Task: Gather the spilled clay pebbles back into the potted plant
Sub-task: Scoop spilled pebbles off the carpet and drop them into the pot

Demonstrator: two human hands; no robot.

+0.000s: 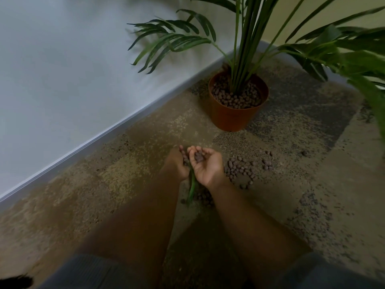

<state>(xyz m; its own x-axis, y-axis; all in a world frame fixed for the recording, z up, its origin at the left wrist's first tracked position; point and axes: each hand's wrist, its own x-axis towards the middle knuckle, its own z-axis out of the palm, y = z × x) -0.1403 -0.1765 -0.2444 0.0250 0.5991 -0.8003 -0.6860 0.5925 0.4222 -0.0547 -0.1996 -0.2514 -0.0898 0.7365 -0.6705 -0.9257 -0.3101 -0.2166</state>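
Observation:
A terracotta-coloured plastic pot (233, 119) with a palm plant (243, 49) stands on the floor near the wall corner, its top filled with brown clay pebbles (229, 99). My left hand (177, 165) and my right hand (208, 165) are held together, palms up and cupped, above the floor in front of the pot. Both hold clay pebbles (199, 156). A green leaf or stem (191, 188) hangs down between my hands. A pile of spilled pebbles (239, 168) lies on the floor just right of my right hand, with more under my wrists (203, 198).
The floor is speckled brown and grey carpet (125, 163). A pale wall with a grey skirting board (93, 142) runs diagonally on the left. Palm fronds (358, 59) overhang the right side. A few stray pebbles (268, 153) lie farther right.

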